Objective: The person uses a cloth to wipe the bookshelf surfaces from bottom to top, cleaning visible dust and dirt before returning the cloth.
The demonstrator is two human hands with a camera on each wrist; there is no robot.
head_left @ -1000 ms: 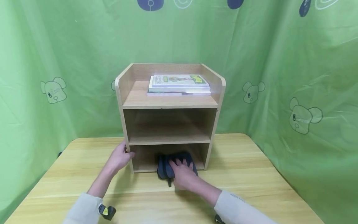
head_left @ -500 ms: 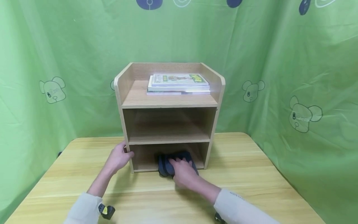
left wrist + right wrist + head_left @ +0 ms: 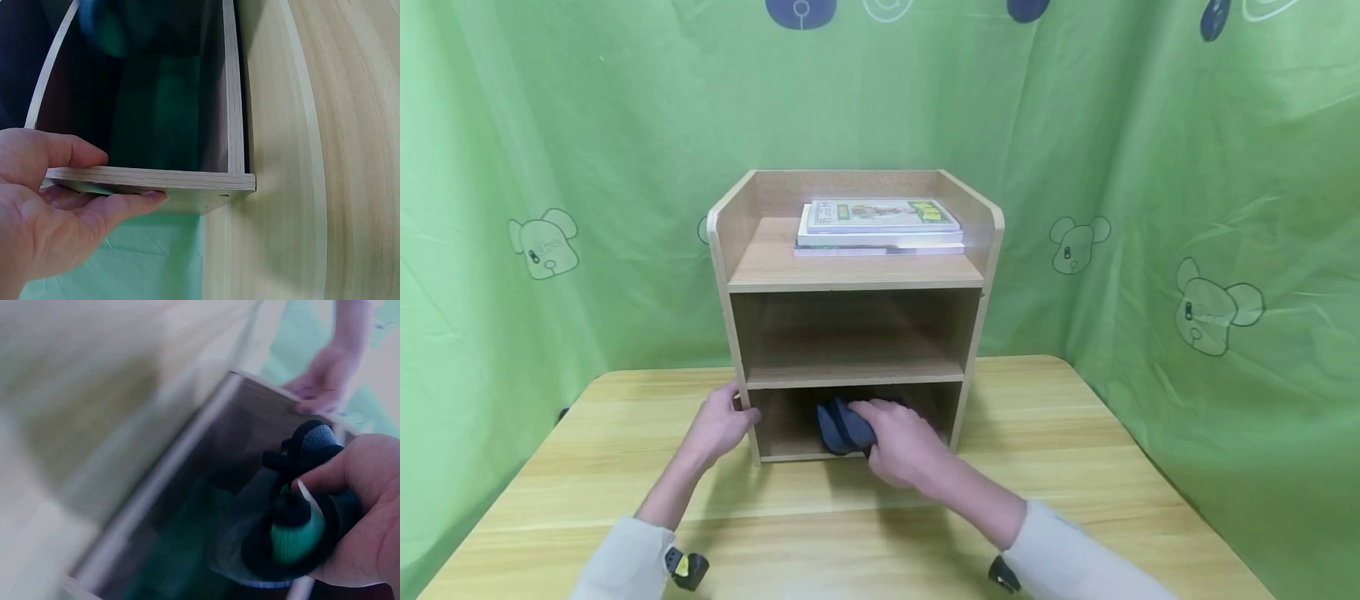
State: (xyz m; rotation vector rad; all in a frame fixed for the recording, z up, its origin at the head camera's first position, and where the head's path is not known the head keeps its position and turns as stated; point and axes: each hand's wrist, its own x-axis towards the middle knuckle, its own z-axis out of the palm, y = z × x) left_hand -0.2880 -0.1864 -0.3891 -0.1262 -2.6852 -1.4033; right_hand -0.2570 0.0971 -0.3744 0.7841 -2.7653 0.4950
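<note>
A wooden shelf unit [image 3: 856, 285] with three levels stands on the table. My left hand [image 3: 718, 427] grips the front edge of its left side panel, low down; in the left wrist view the thumb and fingers [image 3: 128, 206] lie on either side of the board. My right hand [image 3: 906, 443] holds what look like dark blue fabric shoes [image 3: 844, 429] at the opening of the bottom compartment. In the right wrist view, black trim and a green lining show on the shoes [image 3: 294, 531]. The palm hides part of them.
A small stack of books [image 3: 880, 227] lies on the shelf's top level. The middle compartment [image 3: 853, 342] is above my right hand. Green curtains [image 3: 647, 150] hang behind and beside the wooden table [image 3: 805, 533].
My right hand, earlier spread over the shoes on the bottom board, now grasps them and has raised and tilted them. The left hand keeps its hold on the side panel.
</note>
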